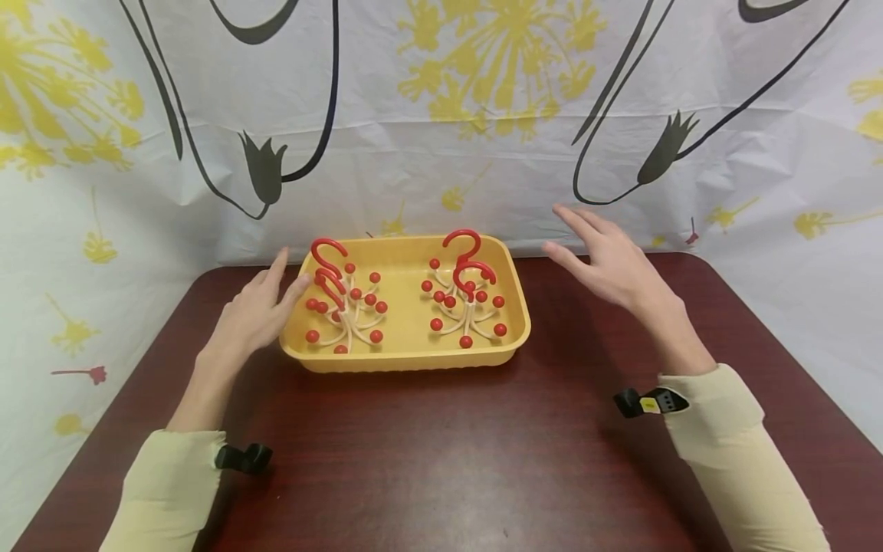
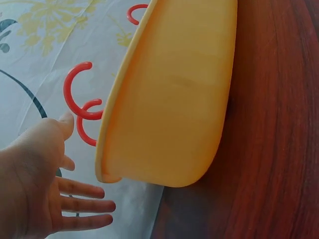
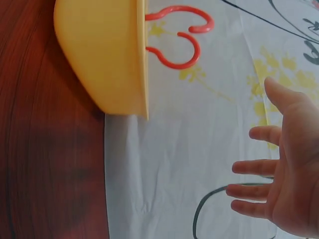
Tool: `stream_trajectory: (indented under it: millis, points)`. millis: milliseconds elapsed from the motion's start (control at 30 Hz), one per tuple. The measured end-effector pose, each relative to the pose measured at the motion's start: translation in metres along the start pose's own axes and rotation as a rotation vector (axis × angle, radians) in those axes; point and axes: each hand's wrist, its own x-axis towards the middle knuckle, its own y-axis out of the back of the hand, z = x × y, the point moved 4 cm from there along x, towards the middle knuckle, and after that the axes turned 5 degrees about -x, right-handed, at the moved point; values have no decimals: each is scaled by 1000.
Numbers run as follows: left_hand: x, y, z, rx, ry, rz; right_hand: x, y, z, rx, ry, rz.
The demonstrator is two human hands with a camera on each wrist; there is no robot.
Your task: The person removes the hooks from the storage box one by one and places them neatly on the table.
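— What do we see first, beyond the fingers?
— A white printed sheet (image 1: 359, 153), hanging past both sets. Below them we have the dark red bench (image 1: 441, 445).
— And between them?
— The yellow tray (image 1: 407, 362), on the bench. We find its near-left corner just beside the left fingers; the right fingers are raised, apart from its other end.
— How do we read the hands?
— The right hand (image 1: 621, 268) has its fingers extended and holds nothing. The left hand (image 1: 251, 318) is spread too, gripping nothing; whether its thumb touches the rim we cannot tell.
— Smaller still?
— Four pale racks in the tray: we count a left pair (image 1: 347, 316) close to the left fingers, a right pair (image 1: 469, 313) toward the right fingers. Red hooks (image 1: 463, 232) rise above the rim; red balls (image 1: 375, 336) tip the curved arms.
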Motion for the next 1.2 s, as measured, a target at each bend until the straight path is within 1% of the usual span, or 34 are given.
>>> stream_trajectory:
  millis: [67,233,300,600,700,900,1033,1133,1200]
  points:
    - [1,-1,-2,-19,-8,9,1,-2,-5,20,-3,-8]
    - [2,-2,-5,-69,-54,47,4,-9,-16,60,-9,-42]
    - [3,-3,-6,-85,-59,51,5,-12,-20,73,-4,-53]
    - [7,-10,-13,-130,-15,29,11,-28,-38,159,49,-63]
    - [9,-12,-16,-140,-5,32,13,-33,-44,180,63,-67]
    - [10,-16,-19,-163,-19,69,17,-43,-56,207,92,-72]
    - [12,-19,-21,-165,-38,114,19,-47,-64,212,110,-82]
    - [15,-20,-21,-170,-48,141,20,-49,-69,221,127,-74]
    - [16,-22,-20,-182,-50,146,20,-50,-70,216,147,-62]
